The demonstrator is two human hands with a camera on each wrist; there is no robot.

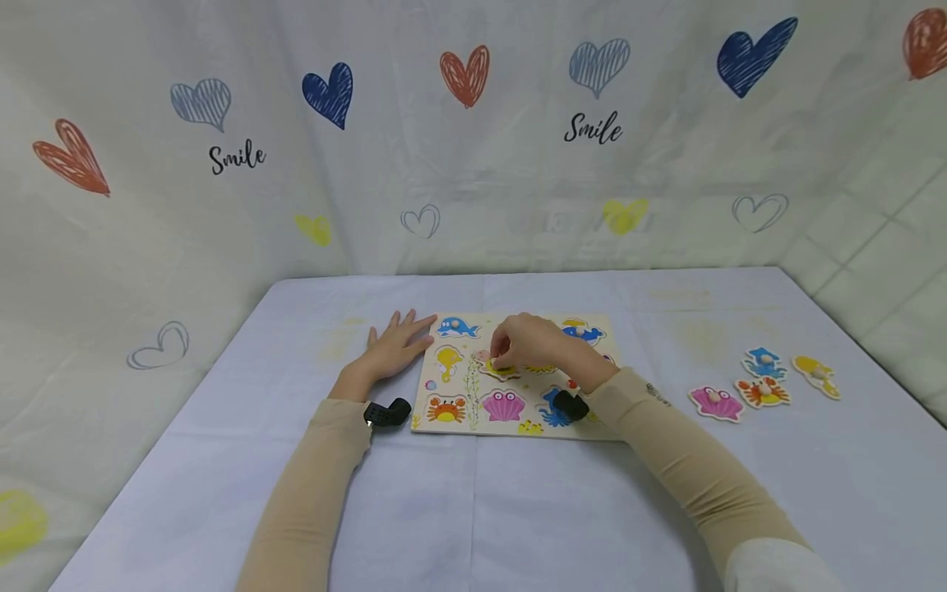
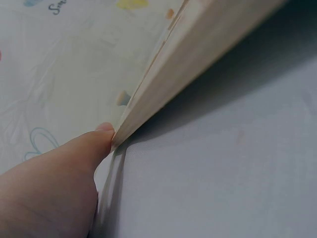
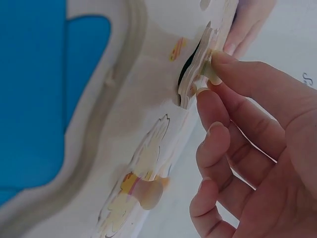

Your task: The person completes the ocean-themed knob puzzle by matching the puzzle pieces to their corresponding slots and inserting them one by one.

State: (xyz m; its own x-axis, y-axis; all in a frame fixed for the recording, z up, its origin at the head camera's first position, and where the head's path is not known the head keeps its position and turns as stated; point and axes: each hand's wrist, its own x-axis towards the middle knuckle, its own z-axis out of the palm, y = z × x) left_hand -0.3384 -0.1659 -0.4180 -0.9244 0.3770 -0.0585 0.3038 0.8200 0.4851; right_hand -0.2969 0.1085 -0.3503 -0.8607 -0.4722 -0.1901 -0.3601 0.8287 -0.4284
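Piece, seen from the head, sits over the middle of the puzzle board, long axis roughly left to right, yellow and pale-rimmed, under the right hand's fingertips; the left hand lies spread at the board's left edge. Left wrist: its thumb meets that edge. Right wrist: thumb and fingertips pinch the knob; the piece shows edge-on, tilted, beside a dark gap.

Across from me, the person stretches both arms forward. The left arm ends in a left grip laid flat, fingers fanned, thumb held out. The right arm angles inward; its right grip arches knuckles-up, thumb and fingertips pinching, the lower fingers curled loosely.
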